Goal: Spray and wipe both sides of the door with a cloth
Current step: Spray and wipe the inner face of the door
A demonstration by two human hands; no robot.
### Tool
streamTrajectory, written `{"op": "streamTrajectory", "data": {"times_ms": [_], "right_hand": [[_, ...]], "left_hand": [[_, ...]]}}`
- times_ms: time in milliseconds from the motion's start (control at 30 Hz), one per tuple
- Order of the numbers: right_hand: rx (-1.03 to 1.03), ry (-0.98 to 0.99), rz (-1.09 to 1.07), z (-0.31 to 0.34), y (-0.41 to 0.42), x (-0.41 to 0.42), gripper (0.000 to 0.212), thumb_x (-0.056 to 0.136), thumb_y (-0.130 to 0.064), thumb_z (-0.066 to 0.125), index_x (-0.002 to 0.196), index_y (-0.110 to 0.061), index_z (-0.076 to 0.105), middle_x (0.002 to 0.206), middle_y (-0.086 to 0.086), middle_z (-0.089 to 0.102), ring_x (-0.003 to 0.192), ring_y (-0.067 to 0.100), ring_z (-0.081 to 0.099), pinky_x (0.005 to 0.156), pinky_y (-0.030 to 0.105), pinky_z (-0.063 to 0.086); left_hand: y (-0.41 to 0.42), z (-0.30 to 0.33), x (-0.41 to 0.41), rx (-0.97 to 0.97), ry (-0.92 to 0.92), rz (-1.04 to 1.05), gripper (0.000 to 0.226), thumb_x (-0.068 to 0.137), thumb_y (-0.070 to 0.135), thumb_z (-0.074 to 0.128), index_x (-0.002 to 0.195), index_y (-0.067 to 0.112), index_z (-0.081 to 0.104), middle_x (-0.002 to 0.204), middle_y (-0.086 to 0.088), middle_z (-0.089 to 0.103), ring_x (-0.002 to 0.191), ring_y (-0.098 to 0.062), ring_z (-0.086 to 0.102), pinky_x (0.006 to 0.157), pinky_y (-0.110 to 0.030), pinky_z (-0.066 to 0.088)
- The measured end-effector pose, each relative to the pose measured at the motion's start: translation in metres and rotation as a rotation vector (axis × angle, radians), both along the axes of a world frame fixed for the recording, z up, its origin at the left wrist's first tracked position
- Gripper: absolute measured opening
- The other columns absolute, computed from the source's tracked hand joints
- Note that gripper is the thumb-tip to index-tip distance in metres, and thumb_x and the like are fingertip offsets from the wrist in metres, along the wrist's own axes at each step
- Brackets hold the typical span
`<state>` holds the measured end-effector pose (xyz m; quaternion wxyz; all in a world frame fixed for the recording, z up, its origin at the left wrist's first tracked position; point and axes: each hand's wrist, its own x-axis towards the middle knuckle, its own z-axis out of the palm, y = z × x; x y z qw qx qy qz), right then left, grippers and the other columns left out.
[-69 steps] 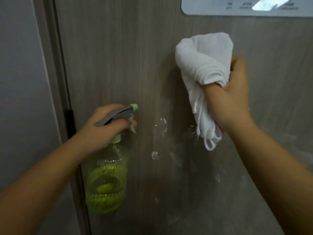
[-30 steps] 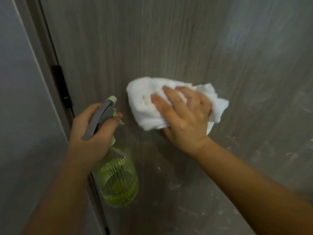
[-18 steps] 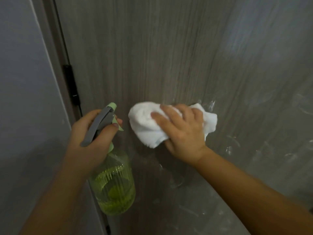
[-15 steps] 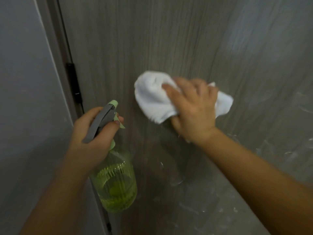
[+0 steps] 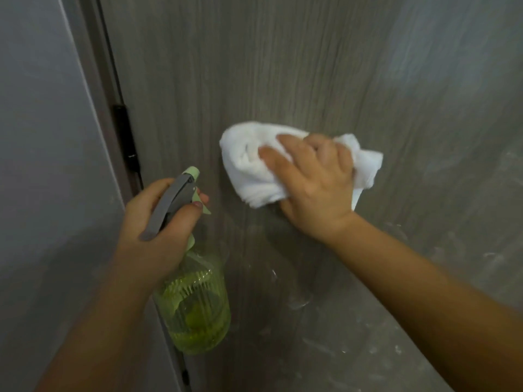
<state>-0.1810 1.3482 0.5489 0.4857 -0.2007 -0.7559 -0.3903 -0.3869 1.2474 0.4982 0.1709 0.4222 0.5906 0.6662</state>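
Observation:
A grey wood-grain door [image 5: 283, 66] fills most of the view, with wet streaks and droplets on its lower part. My right hand [image 5: 314, 188] presses a bunched white cloth [image 5: 249, 165] flat against the door, fingers spread over it. My left hand [image 5: 158, 230] grips the neck of a green see-through spray bottle [image 5: 195, 309] with a grey trigger head, held close to the door's hinge side, nozzle pointing up toward the door.
A black hinge [image 5: 126, 137] sits on the door's left edge beside the door frame [image 5: 93, 66]. A plain grey wall [image 5: 36, 165] takes up the left of the view.
My right hand slid the cloth down the door, then up and slightly right, staying pressed on it. My left hand kept the bottle almost still.

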Motion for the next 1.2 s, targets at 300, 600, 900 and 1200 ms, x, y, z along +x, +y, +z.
{"op": "streamTrajectory", "data": {"times_ms": [300, 600, 900, 1200], "right_hand": [[-0.124, -0.223, -0.013, -0.099, -0.009, 0.012, 0.049, 0.073, -0.025, 0.071, 0.120, -0.023, 0.055, 0.116, 0.006, 0.067, 0.099, 0.029, 0.050, 0.084, 0.046, 0.037], [-0.587, 0.170, 0.019, -0.059, -0.049, 0.032, 0.046, 0.075, -0.027, 0.054, 0.120, -0.019, 0.060, 0.116, 0.007, 0.064, 0.095, 0.035, 0.057, 0.079, 0.046, 0.043], [-0.917, 0.990, 0.241, -0.029, -0.086, 0.082, 0.028, 0.092, -0.012, 0.059, 0.116, -0.027, 0.059, 0.107, -0.012, 0.066, 0.100, 0.003, 0.063, 0.089, 0.023, 0.052], [-0.933, 1.321, 0.228, -0.032, -0.098, 0.134, 0.025, 0.091, -0.015, 0.062, 0.117, -0.017, 0.063, 0.106, -0.001, 0.070, 0.097, 0.013, 0.067, 0.091, 0.041, 0.054]], "left_hand": [[-0.003, -0.010, -0.015, -0.134, -0.051, -0.066, 0.012, 0.051, 0.044, 0.063, 0.060, 0.048, 0.069, 0.060, 0.024, 0.067, 0.078, -0.011, 0.060, 0.057, -0.024, 0.041], [-0.045, 0.016, 0.048, 0.126, 0.313, -0.254, 0.023, 0.078, 0.022, 0.059, 0.084, 0.000, 0.065, 0.080, -0.027, 0.063, 0.071, -0.029, 0.057, 0.053, -0.011, 0.041], [-0.025, 0.007, 0.077, 0.088, 0.294, -0.487, 0.020, 0.077, 0.025, 0.058, 0.084, 0.007, 0.064, 0.081, -0.024, 0.062, 0.069, -0.032, 0.055, 0.053, -0.020, 0.040], [-0.013, 0.005, 0.116, 0.073, 0.293, -0.529, 0.016, 0.078, 0.026, 0.057, 0.080, 0.011, 0.064, 0.078, -0.013, 0.064, 0.068, -0.029, 0.058, 0.051, -0.028, 0.044]]}}
